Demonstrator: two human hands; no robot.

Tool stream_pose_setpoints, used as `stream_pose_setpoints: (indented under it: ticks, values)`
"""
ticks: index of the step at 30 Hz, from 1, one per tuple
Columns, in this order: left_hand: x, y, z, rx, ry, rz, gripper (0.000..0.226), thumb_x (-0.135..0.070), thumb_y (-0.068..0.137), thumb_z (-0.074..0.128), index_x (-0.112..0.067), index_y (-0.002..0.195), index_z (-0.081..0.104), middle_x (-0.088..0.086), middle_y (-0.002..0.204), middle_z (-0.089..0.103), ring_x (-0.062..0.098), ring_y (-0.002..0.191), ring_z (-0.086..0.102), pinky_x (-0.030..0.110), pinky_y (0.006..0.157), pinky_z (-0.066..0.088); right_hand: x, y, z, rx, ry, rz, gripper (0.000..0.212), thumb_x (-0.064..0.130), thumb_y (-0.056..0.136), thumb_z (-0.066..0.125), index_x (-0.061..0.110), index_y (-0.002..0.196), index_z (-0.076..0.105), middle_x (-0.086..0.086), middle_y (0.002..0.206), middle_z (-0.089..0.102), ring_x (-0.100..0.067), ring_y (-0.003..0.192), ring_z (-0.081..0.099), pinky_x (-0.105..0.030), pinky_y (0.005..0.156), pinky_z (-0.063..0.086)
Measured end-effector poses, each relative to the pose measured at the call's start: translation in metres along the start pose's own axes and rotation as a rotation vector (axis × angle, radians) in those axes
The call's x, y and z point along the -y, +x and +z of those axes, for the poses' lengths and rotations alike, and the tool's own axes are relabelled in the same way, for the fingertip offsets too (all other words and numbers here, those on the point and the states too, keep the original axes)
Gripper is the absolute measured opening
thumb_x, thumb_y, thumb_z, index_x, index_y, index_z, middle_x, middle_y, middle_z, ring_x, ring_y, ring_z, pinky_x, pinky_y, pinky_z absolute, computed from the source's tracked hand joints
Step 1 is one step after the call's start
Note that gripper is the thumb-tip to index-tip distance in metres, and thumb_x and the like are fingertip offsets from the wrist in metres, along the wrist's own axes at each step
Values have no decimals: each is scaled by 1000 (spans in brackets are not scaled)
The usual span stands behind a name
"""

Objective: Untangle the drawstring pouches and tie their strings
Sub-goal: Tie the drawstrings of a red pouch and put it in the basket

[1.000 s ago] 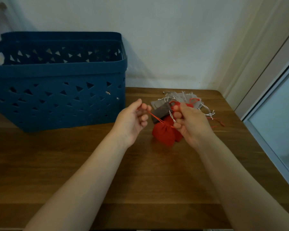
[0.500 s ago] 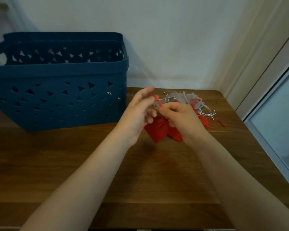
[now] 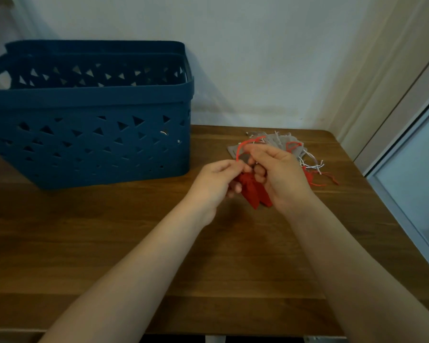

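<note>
Both hands raised over wooden surface (image 3: 134, 243), close together. Left hand (image 3: 214, 183) and right hand (image 3: 280, 177) pinch red drawstring (image 3: 243, 144) looping above red pouch (image 3: 254, 194), which hangs between them. Grey pouches (image 3: 278, 142) piled behind with white strings (image 3: 312, 165), near back edge. Blue basket (image 3: 89, 134) at left.

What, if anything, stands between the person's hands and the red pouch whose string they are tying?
Nothing visible does. The left hand and right hand already grip the red pouch and its red string, with the grey pouches behind them.
</note>
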State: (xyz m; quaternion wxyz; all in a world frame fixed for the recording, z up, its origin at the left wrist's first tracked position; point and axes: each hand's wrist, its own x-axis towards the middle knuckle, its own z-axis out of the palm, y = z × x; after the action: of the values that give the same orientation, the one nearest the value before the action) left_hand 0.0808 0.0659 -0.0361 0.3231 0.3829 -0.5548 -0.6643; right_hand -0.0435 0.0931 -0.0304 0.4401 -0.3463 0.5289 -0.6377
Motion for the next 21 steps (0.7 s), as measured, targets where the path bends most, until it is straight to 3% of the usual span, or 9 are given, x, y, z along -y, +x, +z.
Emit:
stream_pose_setpoints:
  ticks: [3,5,8,11,13,18,21]
  values:
    - [-3,-1,-3,59,-536,-143,22,-20,97,47,-10,86,63,0,73,62,4,49,48,12,41,36,-1,2,0,-99,183,119,15,2,90,51,5,88,66,0,63,51,-5,47,43,-15,43,36]
    - [-3,0,-4,90,-624,-152,28,-25,98,43,-13,77,56,1,77,65,5,47,49,12,38,37,2,3,-2,-121,291,161,17,-1,90,48,3,92,64,-1,65,53,-5,48,48,-15,46,42]
    - [-5,2,0,4,-379,-143,39,-31,100,40,-15,66,53,2,74,65,8,48,49,17,43,40,7,1,-8,-96,270,71,22,-3,92,45,5,100,64,-3,74,60,-8,61,58,-17,59,50]
    - [-7,4,3,-110,83,-76,36,-34,101,37,-13,83,60,1,60,59,9,45,49,22,48,41,12,-2,-10,-24,28,-105,22,1,92,50,13,100,66,-3,86,69,-14,87,66,-26,81,53]
    - [-7,6,3,-119,288,-25,34,-34,101,34,-16,87,58,-1,49,53,7,38,45,24,46,38,15,-3,-9,2,-168,-213,23,3,91,53,20,94,67,2,88,73,-13,94,67,-32,91,49]
    - [-9,3,2,-48,602,109,27,-27,97,38,-13,78,52,0,55,52,2,33,47,17,40,37,23,0,-3,90,-302,-292,24,1,89,55,21,89,67,8,78,73,-4,84,68,-21,80,51]
    - [-7,2,1,21,706,187,29,-29,98,41,-9,83,55,1,61,53,5,42,51,16,41,39,23,3,1,206,-446,-329,29,1,88,56,28,85,67,13,77,73,-4,86,68,-26,85,50]
